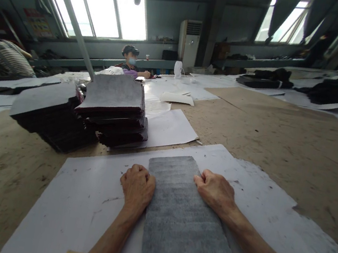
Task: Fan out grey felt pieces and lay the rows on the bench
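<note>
- A grey panel (pixel 175 205) was seen at the lower centre of the frame, laid flat on white paper (pixel 87 190); whether one layer or several were present could not be told.
- Its right edge was pinched near the far corner by the right hand (pixel 214 192).
- The left hand (pixel 138 186) was set against the left edge, fingers curled; whether the edge was gripped could not be told.
- Done, as judged: pieces had been gathered into a left stack (pixel 44 99) and a layered stack (pixel 114 93), left of centre.
- Left, as judged: the panel was not yet released; the remaining count was not shown.
</note>
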Demonstrator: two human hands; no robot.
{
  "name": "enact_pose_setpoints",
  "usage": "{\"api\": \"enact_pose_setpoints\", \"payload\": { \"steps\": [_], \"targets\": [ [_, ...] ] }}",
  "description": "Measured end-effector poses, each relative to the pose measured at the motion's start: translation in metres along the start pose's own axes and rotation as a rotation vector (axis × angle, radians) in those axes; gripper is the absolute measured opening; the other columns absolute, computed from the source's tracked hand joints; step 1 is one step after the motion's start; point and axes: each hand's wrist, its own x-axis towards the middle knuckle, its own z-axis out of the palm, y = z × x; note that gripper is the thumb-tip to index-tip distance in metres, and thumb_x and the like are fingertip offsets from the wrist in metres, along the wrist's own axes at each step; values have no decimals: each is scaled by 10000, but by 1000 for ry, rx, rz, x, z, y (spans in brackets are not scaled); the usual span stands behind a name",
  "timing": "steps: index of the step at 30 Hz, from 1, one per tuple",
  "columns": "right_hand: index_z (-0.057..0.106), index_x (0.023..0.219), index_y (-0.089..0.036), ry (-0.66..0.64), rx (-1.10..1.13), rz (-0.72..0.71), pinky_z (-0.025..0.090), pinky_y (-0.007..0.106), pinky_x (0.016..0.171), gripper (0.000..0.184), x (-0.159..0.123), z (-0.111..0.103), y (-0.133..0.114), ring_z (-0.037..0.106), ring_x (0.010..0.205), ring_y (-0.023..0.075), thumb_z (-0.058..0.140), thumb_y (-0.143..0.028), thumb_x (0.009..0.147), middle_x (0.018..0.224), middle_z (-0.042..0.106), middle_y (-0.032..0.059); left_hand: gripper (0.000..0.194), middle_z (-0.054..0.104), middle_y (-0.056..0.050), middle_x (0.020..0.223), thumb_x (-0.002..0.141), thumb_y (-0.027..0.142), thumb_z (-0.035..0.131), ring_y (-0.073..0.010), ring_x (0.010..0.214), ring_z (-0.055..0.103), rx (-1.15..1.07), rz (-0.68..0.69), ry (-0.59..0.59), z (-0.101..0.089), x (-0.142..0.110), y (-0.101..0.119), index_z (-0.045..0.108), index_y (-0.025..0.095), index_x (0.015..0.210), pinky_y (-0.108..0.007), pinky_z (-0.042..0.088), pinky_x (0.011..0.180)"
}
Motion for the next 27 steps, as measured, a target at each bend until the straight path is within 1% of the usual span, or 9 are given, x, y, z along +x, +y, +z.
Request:
{"api": "enact_pose_setpoints", "payload": {
  "steps": [4, 8, 11, 14, 16, 17, 20, 24, 27],
  "targets": [
    [572, 896, -185, 55, -4, 10, 339, 283, 581, 216, -3, 5, 1, 615, 779, 225, 468, -368, 849, 800, 653, 64, 177, 580, -108, 941, 750, 242, 450, -273, 948, 517, 40, -15, 44, 1, -3, 3, 599, 158, 703, -401, 355, 829],
    [538, 954, -164, 138, 8, -7, 382, 300, 628, 222, -6, 10, 1, 605, 781, 226, 511, -354, 842, 852, 634, 64, 179, 561, -129, 938, 740, 236, 489, -285, 956, 511, 24, -20, 125, -1, -5, 4, 572, 127, 857, -408, 377, 825],
    [548, 985, -144, 224, 15, -92, 410, 323, 708, 222, -8, 12, 3, 561, 902, 244, 515, -309, 840, 1000, 592, 108, 265, 569, -84, 1086, 767, 200, 484, -236, 1059, 478, -20, 101, 140, -2, -5, 3, 551, 176, 1021, -373, 353, 923],
    [548, 1087, -130, 286, 35, -266, 369, 349, 892, 284, -7, 13, 7, 440, 1108, 263, 523, -247, 829, 1177, 524, 125, 342, 560, -17, 1214, 800, 225, 492, -185, 1142, 439, -52, 267, 63, 0, -2, 0, 539, 232, 1139, -306, 297, 1017],
    [540, 1143, -137, 279, 60, -387, 312, 339, 979, 343, -2, 13, 10, 393, 1164, 245, 551, -234, 814, 1238, 504, 103, 342, 568, -6, 1226, 805, 236, 496, -186, 1138, 444, -59, 322, 3, 2, -1, -1, 555, 232, 1141, -297, 307, 1013],
    [540, 1159, -144, 260, 72, -436, 307, 330, 990, 369, 1, 12, 11, 398, 1162, 234, 572, -240, 803, 1237, 514, 91, 337, 571, -9, 1224, 804, 237, 496, -194, 1131, 448, -60, 328, -18, 3, 0, -1, 564, 230, 1134, -308, 316, 1005],
    [546, 1175, -156, 178, 102, -523, 357, 309, 952, 443, 15, 9, 15, 453, 1107, 211, 636, -286, 760, 1171, 572, 67, 345, 561, -24, 1230, 800, 253, 499, -224, 1118, 443, -64, 301, -49, 5, 1, -1, 567, 237, 1138, -354, 328, 982],
    [573, 1145, -166, 102, 123, -553, 362, 306, 937, 451, 29, 5, 16, 465, 1079, 205, 666, -304, 725, 1149, 574, 60, 422, 540, -67, 1184, 776, 284, 520, -245, 1082, 442, -64, 246, -74, 4, 2, -1, 526, 235, 1195, -379, 334, 943],
    [594, 1106, -154, 63, 136, -518, 386, 295, 885, 425, 31, 4, 16, 498, 992, 201, 670, -302, 715, 1037, 591, 69, 442, 536, -80, 1105, 758, 315, 539, -256, 1055, 447, -70, 195, -79, 2, 2, 0, 530, 232, 1192, -389, 328, 932]
  ]
}}
